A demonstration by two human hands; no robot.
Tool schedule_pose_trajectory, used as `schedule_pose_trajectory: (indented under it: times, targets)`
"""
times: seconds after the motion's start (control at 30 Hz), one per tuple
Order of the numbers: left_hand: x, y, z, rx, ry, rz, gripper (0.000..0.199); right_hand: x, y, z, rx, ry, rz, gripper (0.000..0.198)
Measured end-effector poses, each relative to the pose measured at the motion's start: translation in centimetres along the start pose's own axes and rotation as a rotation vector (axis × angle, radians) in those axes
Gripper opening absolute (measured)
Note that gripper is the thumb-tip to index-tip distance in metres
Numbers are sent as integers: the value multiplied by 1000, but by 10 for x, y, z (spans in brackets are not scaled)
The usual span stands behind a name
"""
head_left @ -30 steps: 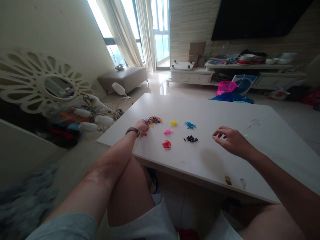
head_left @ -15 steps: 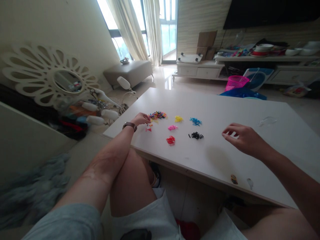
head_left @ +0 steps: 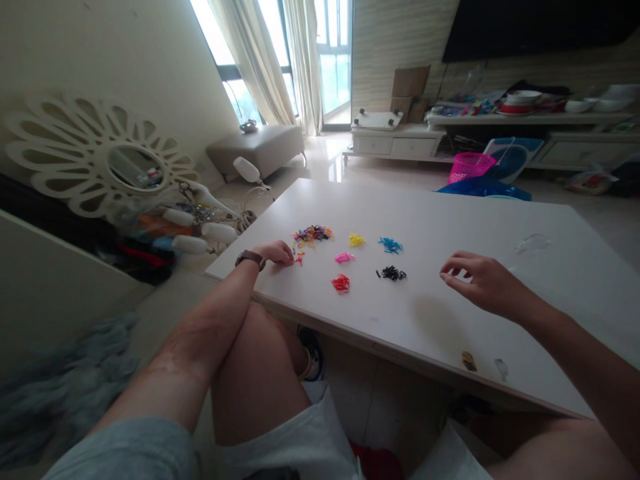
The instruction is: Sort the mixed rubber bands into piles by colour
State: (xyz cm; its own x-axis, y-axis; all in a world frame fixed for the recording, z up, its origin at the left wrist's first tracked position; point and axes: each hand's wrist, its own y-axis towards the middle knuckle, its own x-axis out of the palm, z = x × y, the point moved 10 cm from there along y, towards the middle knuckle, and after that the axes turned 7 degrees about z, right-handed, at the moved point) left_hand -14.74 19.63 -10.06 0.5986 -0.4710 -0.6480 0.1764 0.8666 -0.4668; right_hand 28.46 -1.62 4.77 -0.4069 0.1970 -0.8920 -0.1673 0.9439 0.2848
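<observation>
My left hand [head_left: 279, 253], with a watch on its wrist, is low over the table's left side. Its fingers are pinched down beside a few loose red and orange bands [head_left: 299, 257]; what lies between the fingertips is too small to make out. Just beyond sits a mixed heap of small coloured rubber bands [head_left: 313, 234]. Sorted piles lie to its right: yellow bands [head_left: 356, 240], pink bands [head_left: 344, 257], red bands [head_left: 341, 284], blue bands [head_left: 391, 245] and black bands [head_left: 393, 273]. My right hand [head_left: 470, 275] hovers over the right half, fingers loosely curved and apart, holding nothing.
The white table [head_left: 360, 320] carries two stickers near its front edge, one a yellow figure [head_left: 469, 361]. A clear plastic piece [head_left: 533, 244] lies at the right. Beyond the table stand a pink basket [head_left: 470, 167] and a grey bench [head_left: 257, 148].
My left hand has drawn back from the mixed heap, toward me and to the left, down to the loose red bands. The right hand has barely moved.
</observation>
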Motion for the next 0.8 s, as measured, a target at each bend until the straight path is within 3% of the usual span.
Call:
schedule_pose_trajectory:
  times: [0.17,0.3,0.47,0.57,0.67,0.73,0.8]
  targets:
    - [-11,-8,16,48,-13,33,21,2,0,-4,-1,14,-14,24]
    - [-4,-29,72,286,-104,63,27,6,0,-12,-1,54,-28,25]
    - [56,-72,166,576,-316,-87,37,19,-1,-35,-23,126,-87,24]
    - [95,-86,197,570,-275,-206,38,26,-3,-47,-49,110,-106,19]
    - [99,-82,204,552,-195,-238,34,28,-5,-50,-60,92,-126,17]
    - [76,-70,193,541,-147,-150,29,27,-7,-48,-60,82,-131,16]
    - [39,-53,166,484,-106,-7,25,23,-8,-45,-63,77,-129,16]
